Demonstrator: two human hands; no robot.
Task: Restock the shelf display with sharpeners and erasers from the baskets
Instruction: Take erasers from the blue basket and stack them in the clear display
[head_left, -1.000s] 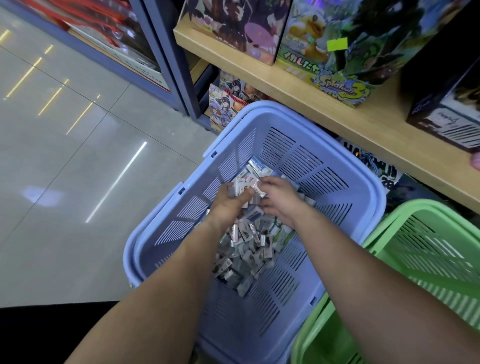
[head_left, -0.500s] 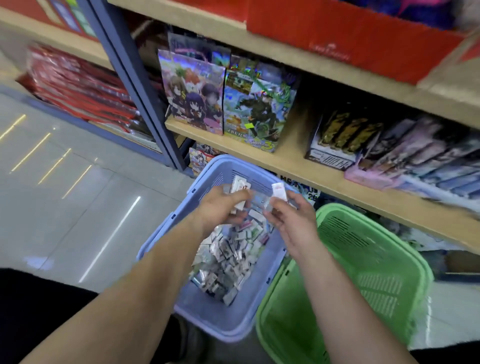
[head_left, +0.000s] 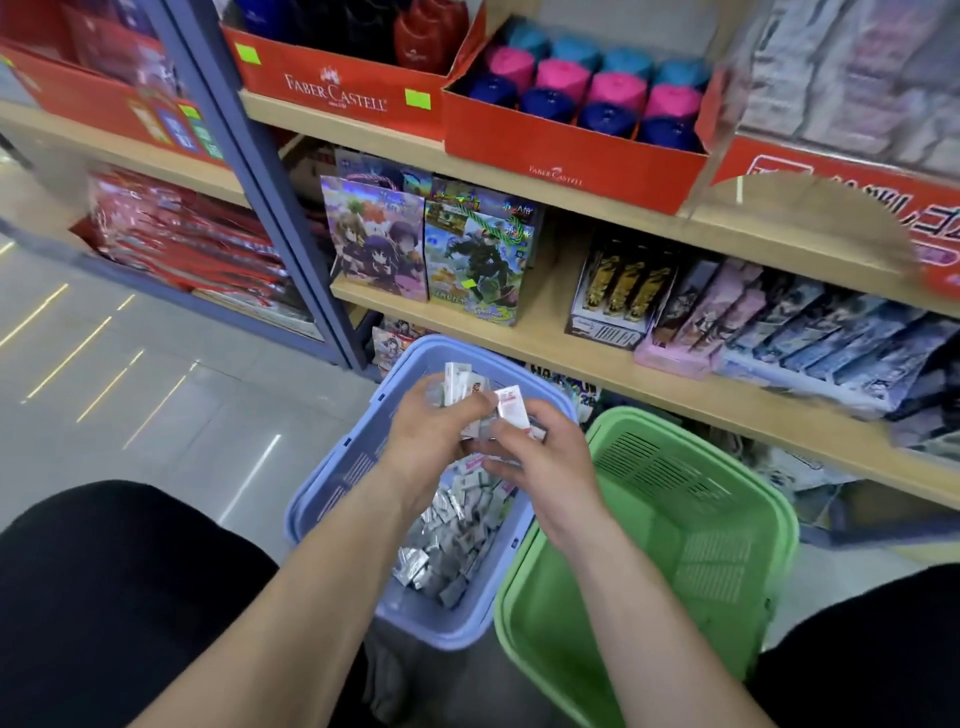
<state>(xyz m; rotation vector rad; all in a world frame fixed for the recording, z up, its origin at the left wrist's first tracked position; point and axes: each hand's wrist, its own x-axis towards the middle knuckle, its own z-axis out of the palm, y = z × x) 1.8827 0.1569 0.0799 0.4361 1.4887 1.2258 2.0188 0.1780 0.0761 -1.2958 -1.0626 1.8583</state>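
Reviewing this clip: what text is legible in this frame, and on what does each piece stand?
"FABER-CASTELL": front of the red display box, upper shelf.
"FABER-CASTELL": front of the red tray holding pink and blue items.
Too blurred to read: red sign at right, illustrated boxes, small white packs.

Packets (head_left: 457, 540) in left basket (head_left: 332, 483) (below shelf (head_left: 597, 364))

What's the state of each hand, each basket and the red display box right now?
left hand: grips a small stack of packs, raised over the blue basket.
right hand: pinches one white pack, next to the stack.
blue basket: upright, holds a loose pile of wrapped packs.
green basket: upright, right of the blue one.
red display box: open-topped, rows of pink, blue and teal items.
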